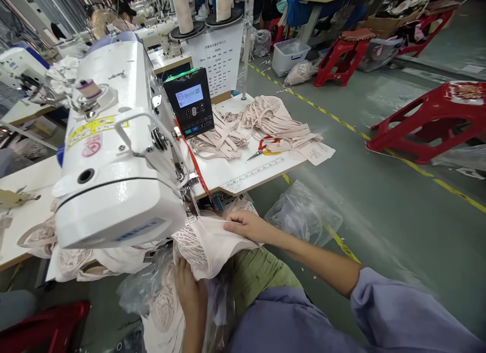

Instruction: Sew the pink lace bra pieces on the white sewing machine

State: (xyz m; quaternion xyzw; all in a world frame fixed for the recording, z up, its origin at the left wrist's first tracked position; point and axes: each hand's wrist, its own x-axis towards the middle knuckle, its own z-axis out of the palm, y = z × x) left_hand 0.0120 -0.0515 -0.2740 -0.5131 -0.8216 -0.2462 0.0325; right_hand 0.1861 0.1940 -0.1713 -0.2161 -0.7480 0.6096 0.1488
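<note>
A pale pink bra (212, 244) with a lace cup lies under the needle end of a white sewing machine (121, 211). My right hand (246, 226) pinches the smooth fabric on its right side, thumb on top. Below the lace cup, my left hand (188, 279) has hold of the bra's lower edge, its fingertips partly hidden by the cloth. More bra pieces (165, 307) with lace hang beside my left wrist, and others (94, 262) lie left of the machine head.
On the white table (243, 178) are bundled pink straps (271, 120), scissors (266, 148) with red and yellow handles, and a printed ruler. A control panel (192, 102) stands behind the machine. Red stools (429, 123) and a plastic bag (304, 211) are on the floor.
</note>
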